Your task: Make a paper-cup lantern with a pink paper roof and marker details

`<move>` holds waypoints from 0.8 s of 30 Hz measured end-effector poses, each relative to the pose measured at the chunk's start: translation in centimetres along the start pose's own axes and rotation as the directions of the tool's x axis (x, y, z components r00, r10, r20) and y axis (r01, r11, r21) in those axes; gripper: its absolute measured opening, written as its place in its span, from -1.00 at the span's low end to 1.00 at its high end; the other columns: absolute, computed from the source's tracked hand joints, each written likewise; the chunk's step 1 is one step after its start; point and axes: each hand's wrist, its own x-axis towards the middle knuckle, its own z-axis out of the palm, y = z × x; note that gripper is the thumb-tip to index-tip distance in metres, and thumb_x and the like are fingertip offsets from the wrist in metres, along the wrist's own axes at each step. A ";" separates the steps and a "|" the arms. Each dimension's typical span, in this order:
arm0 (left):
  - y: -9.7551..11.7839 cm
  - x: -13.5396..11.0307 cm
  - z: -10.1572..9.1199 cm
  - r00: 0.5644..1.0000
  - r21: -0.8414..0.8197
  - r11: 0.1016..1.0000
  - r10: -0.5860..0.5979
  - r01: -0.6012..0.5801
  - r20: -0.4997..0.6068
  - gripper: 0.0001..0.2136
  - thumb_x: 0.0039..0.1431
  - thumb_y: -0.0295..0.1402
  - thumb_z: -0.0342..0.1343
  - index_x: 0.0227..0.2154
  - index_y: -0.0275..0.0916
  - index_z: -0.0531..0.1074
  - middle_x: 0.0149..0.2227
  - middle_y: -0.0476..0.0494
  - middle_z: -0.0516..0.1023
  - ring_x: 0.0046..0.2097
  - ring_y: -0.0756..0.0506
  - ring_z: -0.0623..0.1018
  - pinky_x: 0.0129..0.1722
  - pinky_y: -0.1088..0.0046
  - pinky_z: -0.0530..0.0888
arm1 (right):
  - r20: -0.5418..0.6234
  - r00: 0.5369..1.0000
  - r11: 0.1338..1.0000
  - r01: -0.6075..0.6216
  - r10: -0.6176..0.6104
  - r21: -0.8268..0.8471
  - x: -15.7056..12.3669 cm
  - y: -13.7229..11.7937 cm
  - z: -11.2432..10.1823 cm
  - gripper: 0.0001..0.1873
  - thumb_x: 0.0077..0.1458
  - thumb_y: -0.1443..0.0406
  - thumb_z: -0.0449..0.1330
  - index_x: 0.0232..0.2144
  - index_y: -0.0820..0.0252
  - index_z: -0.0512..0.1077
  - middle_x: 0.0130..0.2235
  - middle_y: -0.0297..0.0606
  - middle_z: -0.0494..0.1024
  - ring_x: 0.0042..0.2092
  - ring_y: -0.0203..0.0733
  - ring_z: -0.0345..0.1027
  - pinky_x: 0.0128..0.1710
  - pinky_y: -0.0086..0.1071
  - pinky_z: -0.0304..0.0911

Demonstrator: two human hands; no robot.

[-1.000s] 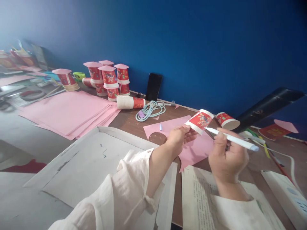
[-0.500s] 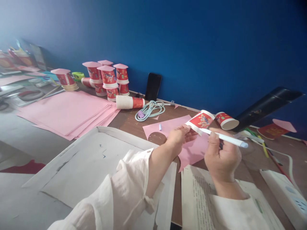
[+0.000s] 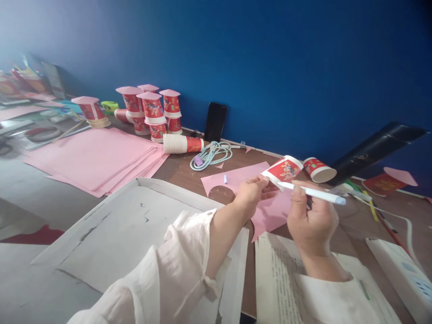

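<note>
My left hand is closed on the rim of a red and white paper cup, which lies tilted on its side with its printed face up. In my right hand is a white marker pen, its tip at the cup's white rim. The pen's small light-blue cap rests apart on a cut pink sheet under my hands. Just right of the held cup, a second red paper cup lies on its side.
Stacked red cups with pink paper tops stand back left, behind pink sheets. A nested cup stack, a coiled cable and a phone are mid-back. A power strip and a printed page are near right.
The marker's tip has shifted slightly left along the cup's rim, and my right hand has moved a little with it. The left hand stays almost still.
</note>
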 end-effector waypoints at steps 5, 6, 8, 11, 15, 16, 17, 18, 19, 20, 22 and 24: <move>-0.1 0.1 -0.1 1.000 0.000 1.000 0.003 -0.003 0.006 -0.87 0.21 -0.45 0.04 -0.42 -0.34 0.44 -0.39 -0.19 0.57 -0.26 -0.08 0.59 -0.06 0.31 0.44 | -0.002 1.000 1.000 -0.013 0.013 -0.003 0.0 -0.1 0.0 -0.76 0.20 0.29 0.08 -0.18 0.28 0.49 -0.25 -0.07 0.59 -0.15 -0.06 0.47 -0.15 -0.24 0.33; -0.1 0.1 -0.1 1.000 -0.001 1.000 0.005 -0.005 0.008 -0.87 0.21 -0.45 0.04 -0.42 -0.34 0.44 -0.40 -0.19 0.57 -0.26 -0.08 0.59 -0.06 0.31 0.44 | -0.001 1.000 1.000 -0.018 0.018 -0.001 0.0 -0.1 0.0 -0.76 0.20 0.29 0.08 -0.18 0.28 0.49 -0.25 -0.07 0.58 -0.15 -0.06 0.47 -0.15 -0.25 0.33; -0.1 0.1 -0.1 1.000 0.000 1.000 0.009 -0.009 0.008 -0.86 0.21 -0.45 0.04 -0.44 -0.33 0.43 -0.40 -0.19 0.56 -0.27 -0.07 0.59 -0.07 0.32 0.44 | 0.008 1.000 1.000 -0.019 0.018 0.006 0.1 -0.1 0.0 -0.76 0.21 0.28 0.07 -0.18 0.27 0.49 -0.26 -0.08 0.58 -0.16 -0.06 0.46 -0.15 -0.25 0.32; -0.1 0.1 -0.1 1.000 0.001 1.000 0.013 -0.013 0.005 -0.86 0.22 -0.45 0.03 -0.43 -0.34 0.43 -0.40 -0.19 0.56 -0.30 -0.06 0.58 -0.10 0.33 0.45 | 0.000 1.000 1.000 -0.027 0.027 0.000 0.1 0.0 0.0 -0.75 0.21 0.26 0.07 -0.20 0.27 0.49 -0.27 -0.08 0.57 -0.17 -0.07 0.44 -0.17 -0.24 0.30; -0.1 0.1 0.0 1.000 -0.013 1.000 0.011 -0.011 -0.011 -0.88 0.20 -0.46 0.04 -0.42 -0.34 0.44 -0.39 -0.21 0.57 -0.32 -0.06 0.58 -0.12 0.34 0.46 | -0.010 1.000 1.000 -0.019 0.019 -0.002 0.0 0.0 0.0 -0.76 0.21 0.26 0.06 -0.20 0.26 0.48 -0.23 -0.07 0.57 -0.15 -0.06 0.43 -0.16 -0.23 0.30; -0.1 0.1 0.0 1.000 -0.014 1.000 0.012 -0.012 -0.012 -0.88 0.19 -0.46 0.05 -0.42 -0.34 0.44 -0.38 -0.22 0.57 -0.32 -0.06 0.58 -0.12 0.34 0.46 | -0.009 1.000 1.000 -0.013 0.013 0.001 0.0 0.0 0.0 -0.76 0.21 0.27 0.06 -0.20 0.26 0.47 -0.22 -0.07 0.57 -0.14 -0.06 0.44 -0.15 -0.23 0.30; -0.1 0.1 0.0 1.000 -0.012 1.000 0.013 -0.013 -0.010 -0.88 0.20 -0.46 0.04 -0.41 -0.34 0.44 -0.37 -0.22 0.57 -0.31 -0.06 0.58 -0.12 0.34 0.46 | -0.009 1.000 1.000 -0.010 0.010 0.002 0.0 0.0 0.1 -0.77 0.21 0.28 0.06 -0.19 0.26 0.47 -0.21 -0.06 0.57 -0.13 -0.05 0.44 -0.15 -0.22 0.31; -0.1 0.1 0.0 1.000 -0.008 1.000 0.014 -0.014 -0.008 -0.88 0.20 -0.46 0.04 -0.41 -0.34 0.44 -0.37 -0.22 0.58 -0.30 -0.06 0.59 -0.11 0.34 0.46 | -0.010 1.000 1.000 -0.010 0.010 0.001 0.0 0.0 0.1 -0.77 0.21 0.28 0.06 -0.19 0.27 0.47 -0.20 -0.05 0.57 -0.13 -0.05 0.45 -0.14 -0.22 0.32; -0.1 0.1 0.0 1.000 -0.005 1.000 0.013 -0.013 -0.008 -0.88 0.20 -0.46 0.03 -0.40 -0.34 0.45 -0.37 -0.22 0.58 -0.29 -0.07 0.59 -0.10 0.34 0.46 | -0.011 1.000 1.000 -0.008 0.008 -0.002 0.0 0.0 0.1 -0.77 0.21 0.29 0.06 -0.18 0.27 0.46 -0.20 -0.05 0.57 -0.12 -0.04 0.45 -0.14 -0.21 0.33; -0.1 0.1 0.0 1.000 -0.004 1.000 0.011 -0.011 -0.011 -0.88 0.20 -0.46 0.03 -0.40 -0.34 0.44 -0.37 -0.22 0.58 -0.27 -0.07 0.59 -0.10 0.34 0.46 | -0.008 1.000 1.000 -0.005 0.005 -0.006 0.0 0.0 0.1 -0.77 0.21 0.29 0.06 -0.18 0.27 0.46 -0.20 -0.05 0.57 -0.11 -0.03 0.45 -0.13 -0.20 0.33; -0.2 0.1 -0.1 1.000 -0.008 1.000 0.006 -0.006 -0.019 -0.89 0.19 -0.46 0.04 -0.41 -0.33 0.44 -0.37 -0.22 0.58 -0.26 -0.08 0.59 -0.09 0.34 0.46 | -0.008 1.000 1.000 -0.002 0.001 -0.014 0.0 0.0 0.1 -0.77 0.21 0.29 0.06 -0.18 0.27 0.46 -0.20 -0.04 0.57 -0.11 -0.02 0.45 -0.12 -0.19 0.33; -0.1 0.2 -0.1 1.000 -0.012 1.000 0.006 -0.006 -0.019 -0.91 0.17 -0.45 0.07 -0.41 -0.33 0.44 -0.36 -0.23 0.59 -0.25 -0.09 0.60 -0.09 0.34 0.46 | -0.030 1.000 1.000 -0.009 0.009 -0.022 0.0 0.0 0.1 -0.77 0.21 0.29 0.06 -0.19 0.28 0.47 -0.21 -0.04 0.57 -0.12 -0.02 0.45 -0.13 -0.19 0.33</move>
